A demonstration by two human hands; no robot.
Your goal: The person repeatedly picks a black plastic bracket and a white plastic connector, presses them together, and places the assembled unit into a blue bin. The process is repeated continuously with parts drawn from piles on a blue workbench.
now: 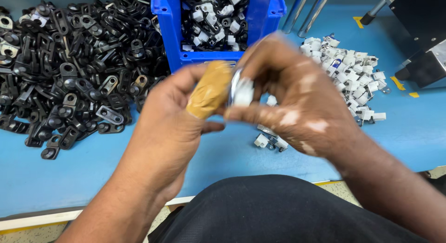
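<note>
Head view. Both hands meet above the near part of the blue worktop [69, 178], roughly at the centre of the frame. The left hand [172, 117] comes in from the lower left with its thumb wrapped in tan tape [210, 90]; the thumb points up and to the right, pressed against a small white and metal clip [241, 87]. The right hand [288, 99] comes in from the lower right, fingers curled closed over the same clip from above and from the right side. The clip thus sits pinched between the two hands, clear of the worktop, with the taped thumb on its left face and the right fingers on its right face. Motion blur covers the right hand, so the exact finger placement and the long axis of the clip cannot be told. Both hands are equally close to the piece; neither is free.

Surroundings. A large heap of black metal brackets [69, 71] lies on the worktop to the left, well apart from the hands. A blue bin [172, 43] stands beyond the hands, holding assembled black and white parts [213, 20]. A pile of white clips [348, 71] lies to the right, beyond the right hand. A few loose finished pieces [269, 141] rest on the worktop just below the hands. A dark machine [418, 38] occupies the far right corner. Two metal rods [306, 11] lean behind the bin.
</note>
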